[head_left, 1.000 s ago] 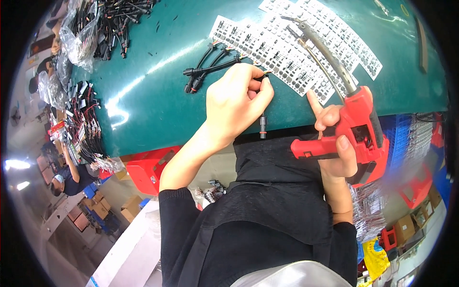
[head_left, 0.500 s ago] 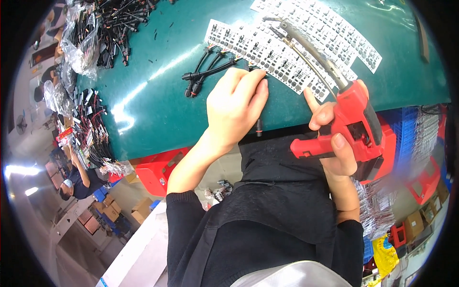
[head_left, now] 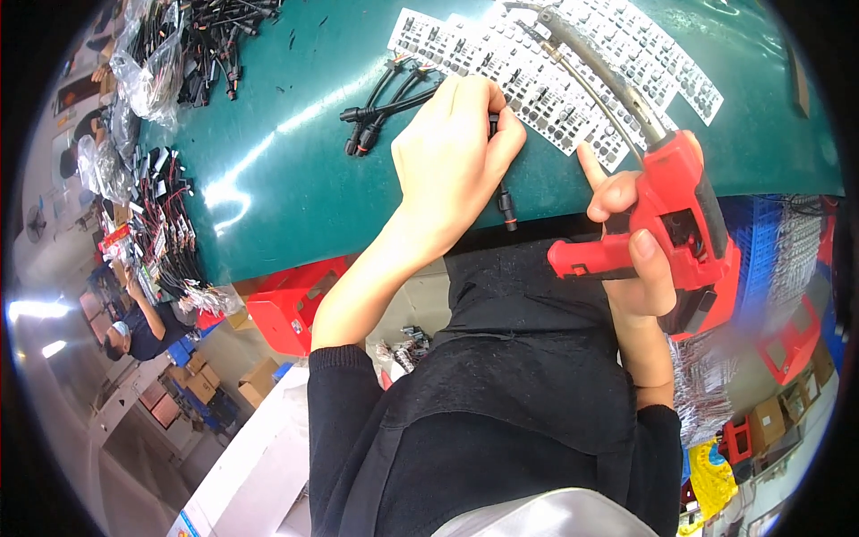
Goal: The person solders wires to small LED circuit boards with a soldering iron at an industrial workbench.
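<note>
My left hand (head_left: 452,152) rests on the green table (head_left: 286,170) near its front edge, fingers closed round a thin black cable (head_left: 503,192) whose connector end hangs over the edge. Black cables with plugs (head_left: 380,112) lie just left of that hand. My right hand (head_left: 631,259) grips a red pistol-shaped tool (head_left: 680,215) with a grey hose (head_left: 599,63) running up from it; its index finger points at white sheets of small labels (head_left: 555,76) spread on the table.
Piles of black cables and clear plastic bags (head_left: 170,54) lie at the table's far left. Red stools (head_left: 295,304) and cardboard boxes stand below the table. Another person (head_left: 134,322) sits at lower left. Blue crates (head_left: 761,233) are at right.
My left hand has slid forward onto the table toward the label sheets, taking the black cable along. My right hand with the red tool has stayed near the table's edge.
</note>
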Demonstrator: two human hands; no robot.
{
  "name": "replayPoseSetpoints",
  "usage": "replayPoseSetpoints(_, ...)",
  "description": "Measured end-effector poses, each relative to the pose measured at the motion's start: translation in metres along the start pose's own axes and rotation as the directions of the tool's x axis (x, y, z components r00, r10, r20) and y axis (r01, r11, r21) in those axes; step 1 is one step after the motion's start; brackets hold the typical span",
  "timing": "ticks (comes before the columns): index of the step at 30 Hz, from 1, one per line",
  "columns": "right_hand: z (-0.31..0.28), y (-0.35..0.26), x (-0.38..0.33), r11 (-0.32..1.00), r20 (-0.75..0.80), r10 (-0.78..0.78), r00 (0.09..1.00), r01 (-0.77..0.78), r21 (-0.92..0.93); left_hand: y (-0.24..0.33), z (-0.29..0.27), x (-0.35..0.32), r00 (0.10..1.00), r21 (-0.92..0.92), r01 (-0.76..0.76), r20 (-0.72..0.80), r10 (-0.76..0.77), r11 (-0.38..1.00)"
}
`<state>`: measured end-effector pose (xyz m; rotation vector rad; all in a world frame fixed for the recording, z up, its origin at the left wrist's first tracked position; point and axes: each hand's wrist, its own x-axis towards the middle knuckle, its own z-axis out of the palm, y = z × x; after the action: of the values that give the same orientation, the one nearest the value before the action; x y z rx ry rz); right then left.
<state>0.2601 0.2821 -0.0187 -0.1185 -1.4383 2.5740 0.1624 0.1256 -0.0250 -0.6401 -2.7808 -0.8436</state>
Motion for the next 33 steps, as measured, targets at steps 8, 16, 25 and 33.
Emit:
replayPoseSetpoints(8, -0.004, 0.001, 0.002, 1.000, 0.008, -0.017, 1.000, 0.017, 0.008, -0.008, -0.015, -0.010, 0.992, -0.225, -0.091, 0.063, 0.108, 0.970)
replayPoseSetpoints(16, -0.004, 0.004, -0.003, 0.999, 0.009, 0.007, 1.000, -0.007, -0.043, -0.015, -0.020, -0.006, 0.978, -0.255, -0.163, 0.088, 0.190, 0.953)
replayPoseSetpoints(25, -0.004, 0.004, 0.000, 0.997, 0.012, -0.052, 0.999, 0.053, -0.057, -0.015, -0.023, 0.004, 0.962, -0.354, -0.072, 0.222, 0.159, 0.932)
replayPoseSetpoints(33, -0.007, 0.001, -0.012, 0.995, -0.030, -0.055, 0.998, 0.052, -0.085, -0.005, -0.025, 0.009, 0.949, -0.190, -0.104, 0.276, 0.154, 0.976)
